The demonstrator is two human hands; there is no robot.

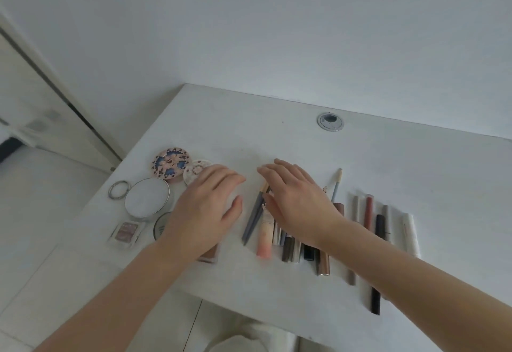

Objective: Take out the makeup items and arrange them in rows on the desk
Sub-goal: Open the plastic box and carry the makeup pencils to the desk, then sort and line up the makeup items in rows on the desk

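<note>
Makeup items lie on the white desk (277, 130). At the left are a patterned round compact (171, 164), a smaller round compact (195, 171), a white round compact (146, 197), a small eyeshadow palette (126, 232) and a metal ring (119, 189). Pens and tubes lie side by side in the middle and right: a grey pencil (253, 217), a pink tube (264, 236), a red-brown tube (368, 210), a black pen (377, 268), a white tube (411, 234). My left hand (205, 207) hovers open beside the compacts. My right hand (293, 199) lies open over the tubes' far ends.
A round metal cable grommet (329, 121) sits near the desk's far edge. A white wall rises behind the desk. The desk's left edge drops to a pale tiled floor (41, 227). A brown flat item (209, 254) lies partly under my left wrist.
</note>
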